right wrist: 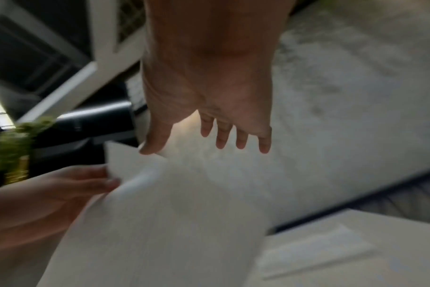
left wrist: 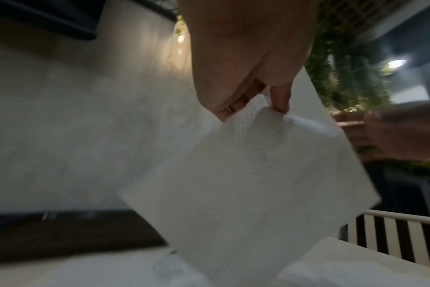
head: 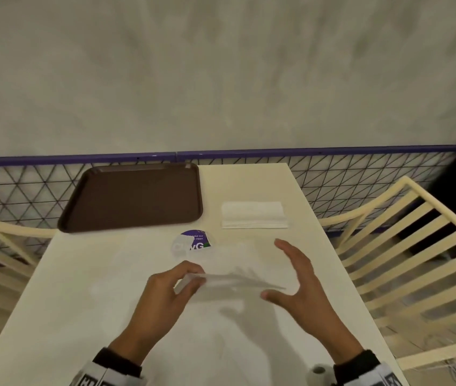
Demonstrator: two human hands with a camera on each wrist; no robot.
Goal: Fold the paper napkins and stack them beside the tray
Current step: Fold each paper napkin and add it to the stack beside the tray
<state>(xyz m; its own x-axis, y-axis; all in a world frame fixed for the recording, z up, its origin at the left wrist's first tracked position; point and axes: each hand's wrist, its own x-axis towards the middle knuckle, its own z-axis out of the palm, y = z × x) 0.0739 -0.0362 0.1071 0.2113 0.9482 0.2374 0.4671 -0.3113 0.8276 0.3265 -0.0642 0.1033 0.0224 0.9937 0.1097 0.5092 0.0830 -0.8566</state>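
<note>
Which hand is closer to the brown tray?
Left. The left hand, pinching a napkin, is just below the tray; the right hand is open, farther right, below the folded stack.

Round purple sticker [head: 193, 243] at mid bench [head: 82, 274], partly blurred, reads "keep our … clean" in small white print and large letters ending "G"; rest illegible.

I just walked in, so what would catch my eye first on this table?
Two hands over the near half of the table: the left hand pinches a white napkin in the air, and the right hand is spread open beside it. Farther back lies a brown tray, with a stack of folded napkins to its right.
</note>
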